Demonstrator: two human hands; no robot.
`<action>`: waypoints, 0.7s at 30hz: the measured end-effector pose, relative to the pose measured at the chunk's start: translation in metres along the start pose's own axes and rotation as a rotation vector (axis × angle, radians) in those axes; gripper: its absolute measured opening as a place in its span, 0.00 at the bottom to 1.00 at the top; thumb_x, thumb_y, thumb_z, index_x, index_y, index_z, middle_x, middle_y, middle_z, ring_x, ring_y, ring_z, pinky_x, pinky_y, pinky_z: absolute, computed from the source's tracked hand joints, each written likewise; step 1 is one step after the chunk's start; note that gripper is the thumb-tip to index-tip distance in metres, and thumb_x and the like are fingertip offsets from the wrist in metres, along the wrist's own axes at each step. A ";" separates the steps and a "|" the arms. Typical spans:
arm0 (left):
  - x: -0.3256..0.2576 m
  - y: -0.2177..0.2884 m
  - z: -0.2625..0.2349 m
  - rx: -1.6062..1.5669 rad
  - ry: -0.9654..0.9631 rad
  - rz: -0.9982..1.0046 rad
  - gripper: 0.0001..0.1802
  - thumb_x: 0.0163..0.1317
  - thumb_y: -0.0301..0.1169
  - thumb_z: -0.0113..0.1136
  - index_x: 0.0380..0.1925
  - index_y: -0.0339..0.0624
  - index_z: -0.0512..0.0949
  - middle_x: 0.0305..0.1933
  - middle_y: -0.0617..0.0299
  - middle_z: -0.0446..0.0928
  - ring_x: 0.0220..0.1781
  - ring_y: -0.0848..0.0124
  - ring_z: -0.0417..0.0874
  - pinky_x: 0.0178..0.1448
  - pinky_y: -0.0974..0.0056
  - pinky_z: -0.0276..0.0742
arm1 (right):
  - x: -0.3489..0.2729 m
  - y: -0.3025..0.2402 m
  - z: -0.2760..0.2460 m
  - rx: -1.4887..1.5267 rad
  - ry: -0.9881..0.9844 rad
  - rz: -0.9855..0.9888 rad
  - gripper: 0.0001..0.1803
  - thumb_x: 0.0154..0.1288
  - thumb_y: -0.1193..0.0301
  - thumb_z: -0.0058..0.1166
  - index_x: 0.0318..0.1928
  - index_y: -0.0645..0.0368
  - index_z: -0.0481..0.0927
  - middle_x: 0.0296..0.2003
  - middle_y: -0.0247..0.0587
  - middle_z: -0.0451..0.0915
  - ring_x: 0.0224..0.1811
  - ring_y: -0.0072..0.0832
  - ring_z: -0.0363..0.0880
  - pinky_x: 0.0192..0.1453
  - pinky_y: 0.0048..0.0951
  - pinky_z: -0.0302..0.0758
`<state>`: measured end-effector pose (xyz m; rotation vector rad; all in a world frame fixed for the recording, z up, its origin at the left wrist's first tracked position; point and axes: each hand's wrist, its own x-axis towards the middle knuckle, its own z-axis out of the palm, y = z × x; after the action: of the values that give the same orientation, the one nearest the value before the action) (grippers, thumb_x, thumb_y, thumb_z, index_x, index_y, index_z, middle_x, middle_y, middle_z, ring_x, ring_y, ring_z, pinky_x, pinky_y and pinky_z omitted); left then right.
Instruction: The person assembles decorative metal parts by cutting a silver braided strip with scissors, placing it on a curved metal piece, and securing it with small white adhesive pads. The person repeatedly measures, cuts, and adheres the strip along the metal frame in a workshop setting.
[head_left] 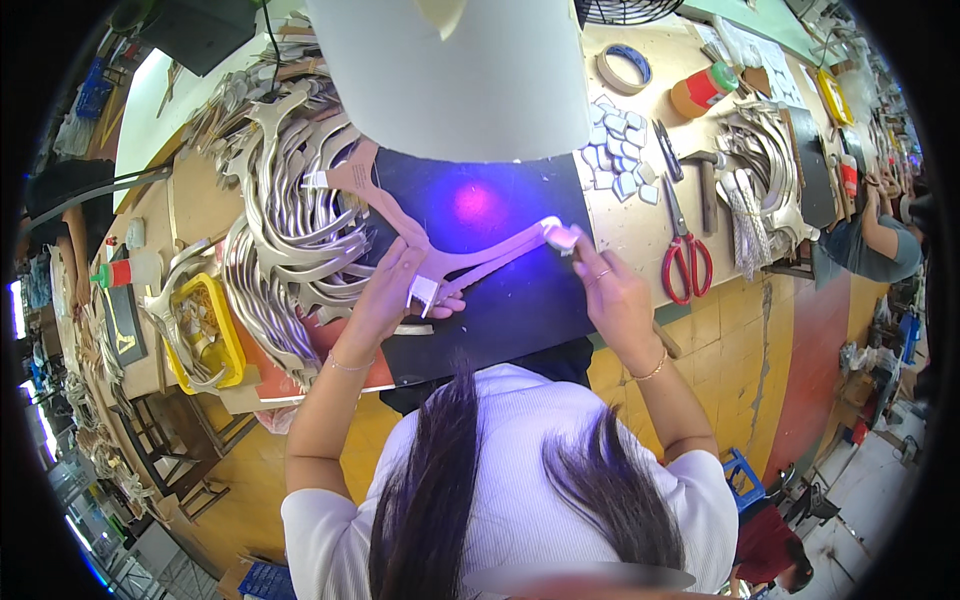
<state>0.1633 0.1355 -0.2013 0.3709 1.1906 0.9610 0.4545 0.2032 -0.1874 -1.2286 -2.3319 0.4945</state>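
Both hands work on a pale, forked strap piece [470, 262] lying on the black mat [520, 300] at the near desk edge. Left hand [385, 295] presses its white-taped end flat; right hand [612, 290] pinches the far tip. A white lampshade [455, 70] hides the mat's rear. Stacked silver strap pieces [290, 230] crowd the left; red scissors [685, 255] lie right.

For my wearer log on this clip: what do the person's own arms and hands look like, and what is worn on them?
Both forearms are bare below short white ribbed sleeves. The left hand has a thin bracelet at the wrist. The right hand has a thin gold-coloured bangle at the wrist and what looks like a ring on one finger. No gloves.
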 end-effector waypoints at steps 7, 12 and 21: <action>0.001 0.002 0.001 0.030 0.023 -0.020 0.22 0.76 0.44 0.46 0.58 0.37 0.64 0.38 0.42 0.82 0.34 0.52 0.89 0.31 0.59 0.89 | 0.025 -0.003 -0.007 -0.025 -0.048 0.014 0.25 0.70 0.71 0.56 0.67 0.50 0.74 0.26 0.42 0.75 0.20 0.39 0.75 0.26 0.38 0.73; 0.001 0.001 0.001 0.024 0.012 -0.024 0.20 0.76 0.42 0.46 0.56 0.38 0.64 0.39 0.42 0.82 0.34 0.52 0.89 0.31 0.59 0.89 | 0.022 -0.006 -0.013 0.102 0.133 0.083 0.22 0.71 0.72 0.54 0.65 0.55 0.75 0.29 0.46 0.79 0.24 0.42 0.78 0.28 0.40 0.74; -0.001 0.001 0.000 0.029 0.029 -0.018 0.19 0.77 0.41 0.44 0.57 0.38 0.62 0.39 0.42 0.82 0.34 0.52 0.89 0.31 0.59 0.89 | 0.003 -0.001 -0.008 0.127 0.161 0.012 0.25 0.70 0.70 0.56 0.66 0.50 0.74 0.26 0.41 0.75 0.21 0.39 0.76 0.25 0.37 0.73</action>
<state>0.1630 0.1353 -0.2006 0.3694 1.2336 0.9372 0.4569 0.2064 -0.1794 -1.1778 -2.1261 0.5193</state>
